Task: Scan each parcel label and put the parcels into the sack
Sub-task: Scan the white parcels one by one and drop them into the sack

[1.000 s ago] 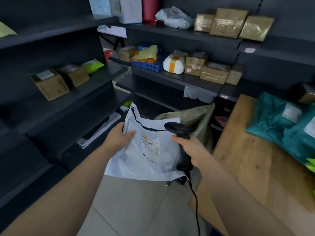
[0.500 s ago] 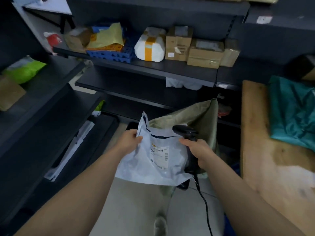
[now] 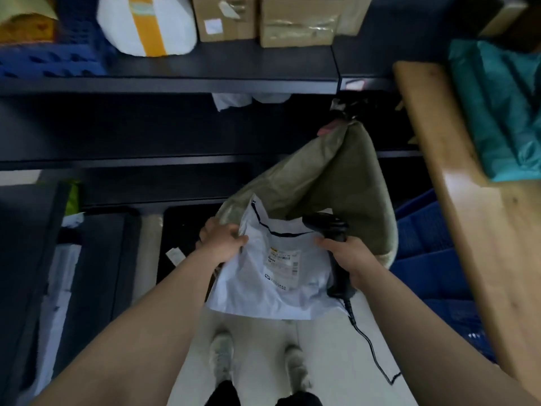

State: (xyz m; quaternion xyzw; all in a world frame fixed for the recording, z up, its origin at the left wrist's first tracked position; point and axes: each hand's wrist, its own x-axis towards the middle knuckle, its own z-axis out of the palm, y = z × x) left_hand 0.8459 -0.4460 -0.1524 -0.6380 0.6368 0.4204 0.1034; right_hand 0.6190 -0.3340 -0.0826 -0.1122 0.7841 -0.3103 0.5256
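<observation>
- The left hand grasped the upper left edge of the parcel, with the fingers curled round the film and the thumb on top.
- The right hand was clenched round the handle of the scanner. The thumb lay at the right edge of the parcel; whether it also pinched the film could not be told.
- The parcel was a pale plastic mailer held between both hands above the floor. It faced upward, and its top corner overlapped the near rim of the sack. It was not yet inside.
- The label sat on the upper face of the parcel, near the middle. Its print was too small to read.
- The scanner head projected beyond the top right of the parcel, over the sack mouth. The cable hung from the handle toward the floor.
- The sack was olive green and stood open on the floor, between the shelf and the table.
- Teal parcels lay on the far end of the table.
- A blue crate stood beside the sack, partly under the table.
- Boxes and a white bundle with yellow tape rested on the shelf.
</observation>
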